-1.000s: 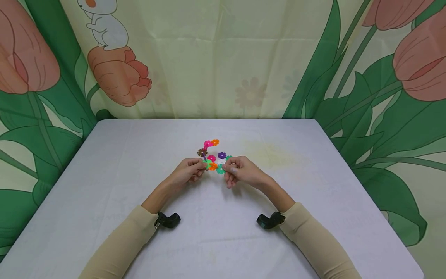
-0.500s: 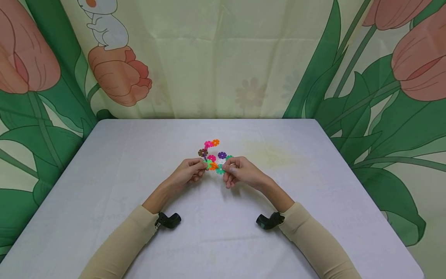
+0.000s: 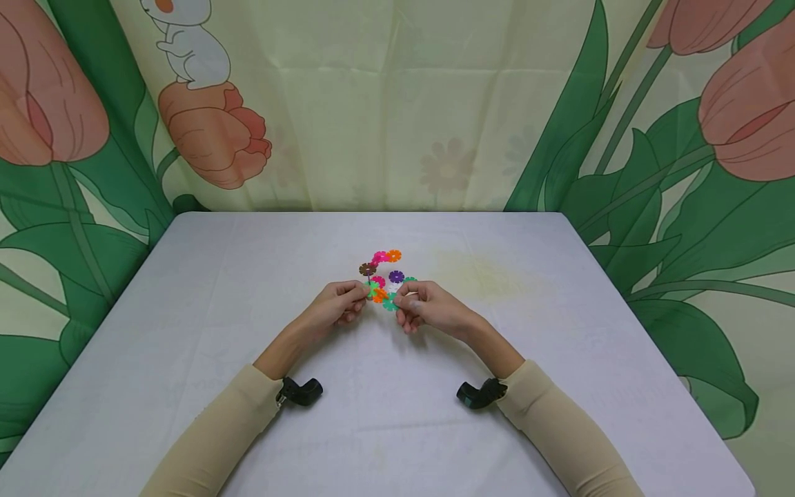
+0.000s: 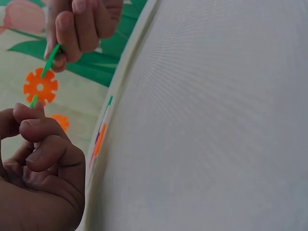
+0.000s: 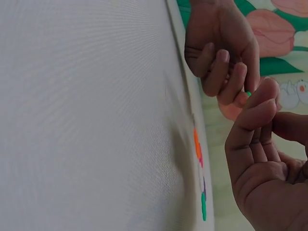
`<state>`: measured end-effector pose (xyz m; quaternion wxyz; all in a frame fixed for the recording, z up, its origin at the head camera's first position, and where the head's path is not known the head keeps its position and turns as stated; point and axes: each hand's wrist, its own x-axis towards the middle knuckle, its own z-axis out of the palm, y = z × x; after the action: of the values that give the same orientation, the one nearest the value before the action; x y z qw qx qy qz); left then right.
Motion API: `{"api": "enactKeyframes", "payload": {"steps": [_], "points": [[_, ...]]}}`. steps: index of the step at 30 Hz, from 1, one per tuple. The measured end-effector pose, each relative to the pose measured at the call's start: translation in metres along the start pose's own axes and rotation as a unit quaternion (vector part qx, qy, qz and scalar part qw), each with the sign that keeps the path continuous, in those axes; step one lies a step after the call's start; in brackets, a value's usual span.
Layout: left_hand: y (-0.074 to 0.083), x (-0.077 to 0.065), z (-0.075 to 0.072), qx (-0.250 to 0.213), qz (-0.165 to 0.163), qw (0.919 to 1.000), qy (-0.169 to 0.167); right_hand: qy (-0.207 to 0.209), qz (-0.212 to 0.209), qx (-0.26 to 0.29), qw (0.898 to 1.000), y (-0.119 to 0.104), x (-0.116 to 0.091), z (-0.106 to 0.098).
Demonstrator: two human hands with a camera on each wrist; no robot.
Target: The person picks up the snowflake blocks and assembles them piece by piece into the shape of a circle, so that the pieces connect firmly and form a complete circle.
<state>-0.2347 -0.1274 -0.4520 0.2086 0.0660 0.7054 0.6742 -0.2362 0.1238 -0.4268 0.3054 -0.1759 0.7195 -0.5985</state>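
My left hand [image 3: 340,304] pinches a light green snowflake disc [image 3: 373,287] between thumb and fingertips. Upward from it runs a chain of linked discs: a brown disc [image 3: 368,269], a pink disc [image 3: 380,257] and an orange one at the tip. My right hand [image 3: 435,307] pinches a teal green disc [image 3: 389,302]. Between the two hands an orange disc [image 4: 40,87] spans from the light green disc to the teal one in the left wrist view. In the right wrist view, the fingers of the right hand [image 5: 262,159] hide most of the discs.
Loose discs lie flat on the white tablecloth [image 3: 373,428] just beyond the hands, among them a pink disc [image 3: 377,281], a purple disc [image 3: 396,277] and a teal disc [image 3: 410,279]. Behind the table hangs a floral cloth [image 3: 397,124]. Black wrist cameras sit at both cuffs.
The chain's upper end, with the brown, pink and orange discs, has swung to the right. The teal disc has shifted slightly left toward the orange one. Both hands have barely moved.
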Motion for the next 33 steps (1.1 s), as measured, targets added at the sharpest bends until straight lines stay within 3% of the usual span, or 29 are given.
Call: {"api": "enactKeyframes", "payload": {"steps": [9,15,21,33], "points": [[0.000,0.000,0.002,0.024,0.005,0.9997,0.000,0.019,-0.001,0.020,1.000,0.003,0.004,0.002],[0.002,-0.001,0.005,0.084,0.023,0.9953,-0.044,0.036,-0.010,0.014,0.999,0.006,0.006,0.005],[0.000,-0.001,0.006,0.123,0.047,0.9887,-0.070,0.032,-0.034,-0.031,0.998,0.008,0.006,0.006],[-0.003,-0.001,0.007,0.118,0.061,0.9889,-0.067,0.041,-0.053,-0.078,0.995,0.011,0.007,0.008]]}}
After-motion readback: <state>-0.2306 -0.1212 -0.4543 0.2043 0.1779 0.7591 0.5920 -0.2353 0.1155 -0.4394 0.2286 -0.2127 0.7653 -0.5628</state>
